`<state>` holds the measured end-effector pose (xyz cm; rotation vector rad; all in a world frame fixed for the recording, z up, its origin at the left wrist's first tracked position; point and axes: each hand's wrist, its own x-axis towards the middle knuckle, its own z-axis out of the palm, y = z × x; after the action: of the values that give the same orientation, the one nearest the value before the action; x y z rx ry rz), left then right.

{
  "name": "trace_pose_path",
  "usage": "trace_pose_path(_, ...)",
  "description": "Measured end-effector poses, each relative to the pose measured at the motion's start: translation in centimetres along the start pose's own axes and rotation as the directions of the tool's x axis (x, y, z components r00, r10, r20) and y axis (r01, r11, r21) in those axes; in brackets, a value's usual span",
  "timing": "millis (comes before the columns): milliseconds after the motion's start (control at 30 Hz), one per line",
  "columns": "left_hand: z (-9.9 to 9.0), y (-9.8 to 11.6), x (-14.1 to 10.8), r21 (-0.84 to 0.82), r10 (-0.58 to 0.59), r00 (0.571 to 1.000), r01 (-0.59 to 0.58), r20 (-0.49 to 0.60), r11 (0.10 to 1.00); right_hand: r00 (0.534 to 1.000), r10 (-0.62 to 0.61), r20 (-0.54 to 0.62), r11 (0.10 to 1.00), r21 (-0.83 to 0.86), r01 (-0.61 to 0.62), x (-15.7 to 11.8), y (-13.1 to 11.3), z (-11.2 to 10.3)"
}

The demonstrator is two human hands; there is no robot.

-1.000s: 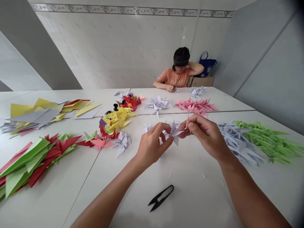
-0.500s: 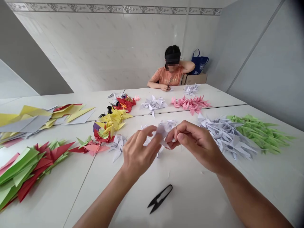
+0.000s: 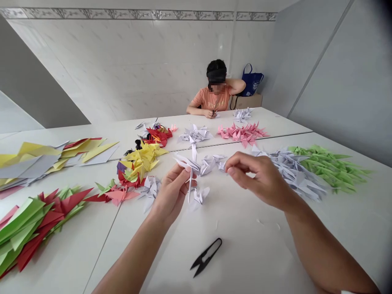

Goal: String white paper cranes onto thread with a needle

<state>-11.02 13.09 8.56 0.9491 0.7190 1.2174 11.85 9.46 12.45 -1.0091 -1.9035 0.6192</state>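
Two bare hands are up over the white table (image 3: 241, 261), near the middle of the frame. The left hand (image 3: 171, 190) has its thumb and fingers pressed together on a white paper bird (image 3: 187, 164), just left of the frame's middle. The right hand (image 3: 260, 173) is right of the middle. Its thumb and first finger curl in close to each other, and I cannot tell if they pinch something thin. It is apart from the held bird.

Just below the bird sits another white folded piece (image 3: 199, 197). Between the hands lie some small white birds (image 3: 211, 164). Lower down, at the bottom middle, black snips (image 3: 206, 258) lie on the table, with tiny white scraps (image 3: 260, 221) above them.

To the right is a big white pile (image 3: 298, 177) and, next to it, a green pile (image 3: 332, 167). Above the right hand is a pink pile (image 3: 243, 132). Left of the middle are yellow birds (image 3: 148, 155). At the lower left are big green and red folded papers (image 3: 33, 228), with yellow and gray papers (image 3: 33, 159) above them.

At the upper middle sits a person in an orange shirt (image 3: 212, 99), near a blue bag (image 3: 252, 83).
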Motion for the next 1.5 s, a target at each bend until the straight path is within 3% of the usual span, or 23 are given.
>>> trace_pose_path(67,0.2,-0.2,-0.1,-0.014,-0.041,0.999,0.041,0.011,0.999,0.996,-0.008,0.093,0.998,-0.059,0.013,0.0,-0.3,0.8)
trace_pose_path(167,0.3,-0.3,-0.2,-0.035,-0.082,0.996,0.083,0.026,0.996,0.990,-0.018,0.143,0.995,-0.093,0.032,-0.1,-0.7,1.7)
trace_pose_path(500,0.1,-0.4,-0.7,-0.060,-0.120,0.990,0.125,0.078,0.990,0.993,-0.024,0.112,0.992,-0.118,0.038,-0.3,-0.8,1.9)
trace_pose_path(767,0.9,0.4,-1.0,0.011,-0.008,0.998,0.007,0.066,1.000,0.993,-0.029,0.110,0.993,-0.107,0.041,-0.2,-0.9,1.8)
trace_pose_path(1000,0.8,0.7,-1.2,0.031,0.007,0.997,-0.009,0.072,0.999,0.993,-0.027,0.117,0.996,-0.078,0.036,-0.4,-0.9,1.9)
trace_pose_path(1167,0.8,0.8,-1.2,0.175,0.104,0.991,-0.116,0.079,0.978,0.992,-0.019,0.128,0.997,-0.067,0.027,-0.4,-0.9,1.9)
trace_pose_path(1300,0.7,1.0,-1.4,0.361,0.301,0.944,-0.329,0.132,0.872,0.990,-0.002,0.144,1.000,-0.030,0.006,-0.2,-0.7,2.0)
trace_pose_path(1500,1.1,2.0,-2.3,0.550,0.534,0.791,-0.601,0.300,0.580,0.983,-0.030,0.180,0.997,0.074,0.017,0.0,-0.4,2.1)
